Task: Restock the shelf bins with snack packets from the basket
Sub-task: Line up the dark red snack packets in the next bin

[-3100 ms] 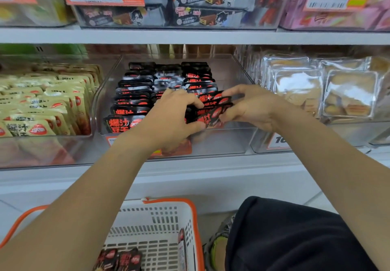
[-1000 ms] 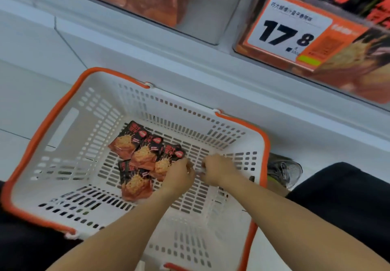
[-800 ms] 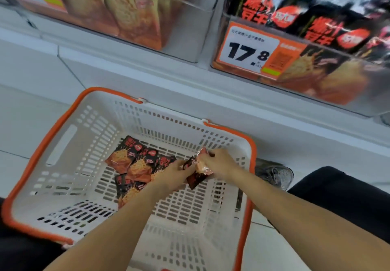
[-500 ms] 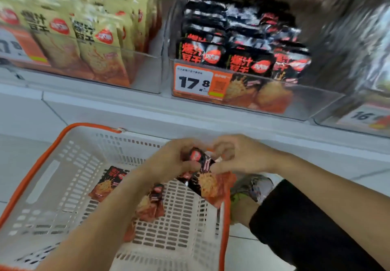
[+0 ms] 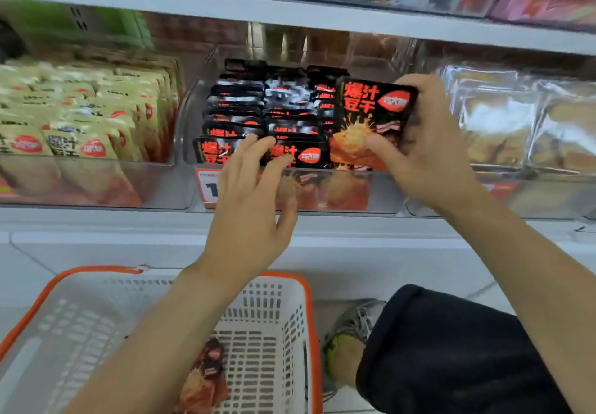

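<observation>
The right hand (image 5: 419,145) grips a black packet (image 5: 367,123) upright over the clear bin's (image 5: 380,194) right row; the left hand (image 5: 251,200), seemingly empty, spreads just left of it

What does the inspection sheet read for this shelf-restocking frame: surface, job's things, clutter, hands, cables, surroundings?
Surface: white shelf carrying clear bins.
Job's things: black snack packet held upright over the middle bin, which holds rows of like packets; basket below with packets left.
Clutter: nothing seen.
Hands: right hand grips the packet; left hand open, fingertips at the front row.
Cables: nothing seen.
Surroundings: yellow packets left, clear-wrapped goods right.
</observation>
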Demonstrator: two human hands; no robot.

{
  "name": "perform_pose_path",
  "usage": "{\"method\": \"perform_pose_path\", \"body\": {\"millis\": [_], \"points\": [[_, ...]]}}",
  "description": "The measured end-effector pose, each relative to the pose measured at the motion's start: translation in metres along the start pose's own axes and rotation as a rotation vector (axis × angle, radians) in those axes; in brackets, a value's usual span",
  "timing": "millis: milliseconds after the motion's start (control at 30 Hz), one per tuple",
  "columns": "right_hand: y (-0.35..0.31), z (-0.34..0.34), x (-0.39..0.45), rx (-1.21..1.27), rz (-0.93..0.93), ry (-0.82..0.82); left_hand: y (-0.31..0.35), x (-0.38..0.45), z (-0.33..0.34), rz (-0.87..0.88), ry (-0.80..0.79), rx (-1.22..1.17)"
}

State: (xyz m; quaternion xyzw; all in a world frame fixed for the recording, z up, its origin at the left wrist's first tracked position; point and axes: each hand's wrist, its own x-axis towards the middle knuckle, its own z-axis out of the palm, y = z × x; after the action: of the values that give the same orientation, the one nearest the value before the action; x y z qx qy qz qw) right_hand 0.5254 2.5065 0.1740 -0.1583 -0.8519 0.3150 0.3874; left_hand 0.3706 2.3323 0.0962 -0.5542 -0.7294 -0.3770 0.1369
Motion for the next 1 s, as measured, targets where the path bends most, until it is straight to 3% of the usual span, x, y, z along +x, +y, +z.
{"method": "perform_pose_path", "body": {"millis": [200, 300, 400, 467, 533, 633, 733, 833, 1000], "points": [[0.030, 0.013, 0.004, -0.312, 0.171, -0.078, -0.001, 0.000, -0.002, -0.010, 0.008, -0.073], [0.033, 0.014, -0.002, -0.523, 0.123, 0.022, 0.003, -0.005, -0.007, -0.006, 0.146, -0.164], [0.011, 0.020, -0.019, -0.507, -0.075, 0.209, -0.008, -0.036, -0.002, -0.043, 0.290, -0.217], [-0.005, 0.047, -0.044, -0.367, -0.225, 0.123, -0.037, -0.074, 0.015, -0.200, 0.167, -0.225], [-0.009, 0.092, -0.075, -0.264, -0.211, -0.182, -0.083, -0.123, 0.041, -0.455, -0.085, -0.139], [0.009, 0.177, -0.130, -0.233, 0.155, -0.774, -0.151, -0.215, 0.069, -0.828, -0.583, 0.040], [0.043, 0.269, -0.179, -0.158, 0.538, -1.098, -0.188, -0.306, 0.078, -0.971, -0.896, 0.159], [0.061, 0.343, -0.219, -0.161, 0.748, -1.103, -0.191, -0.349, 0.080, -0.968, -1.027, 0.125], [0.085, 0.403, -0.272, -0.244, 0.880, -0.966, -0.187, -0.351, 0.080, -0.940, -1.114, 0.100]]}}
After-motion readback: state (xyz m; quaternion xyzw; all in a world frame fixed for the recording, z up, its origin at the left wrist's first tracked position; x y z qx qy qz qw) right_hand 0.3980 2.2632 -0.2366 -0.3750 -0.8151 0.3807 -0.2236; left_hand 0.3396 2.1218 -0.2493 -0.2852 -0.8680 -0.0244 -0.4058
